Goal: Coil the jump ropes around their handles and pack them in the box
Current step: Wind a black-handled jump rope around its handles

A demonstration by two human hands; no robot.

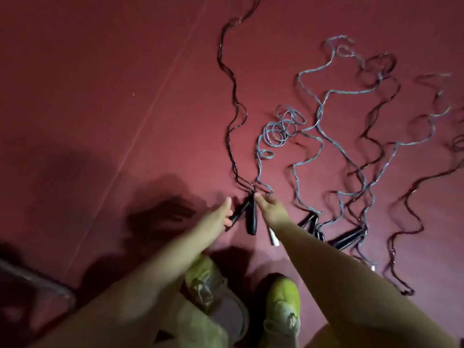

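Fingers (227, 219) of the left hand (221, 212) touch a black handle (238, 212) on the red floor (100, 96), but blur hides if they hold it. Right hand (270, 209) reaches down beside a second black handle (251, 219), fingers half curled over a white-tipped handle (273, 238). Green shoes (282, 300) stand nearest. More handles (347, 238) lie to the right. Farther off, black rope (233, 79) and blue rope (321, 114) wiggle loose across the floor.

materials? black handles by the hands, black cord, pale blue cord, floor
Black handles: glossy, likely hard plastic; bright streaks run along them.
Black cord: smooth and shiny, probably PVC or coated cable.
Pale blue cord: glinting, maybe translucent plastic; blur leaves that open.
Floor: matte red, carpet or rubber mat; cannot tell which.
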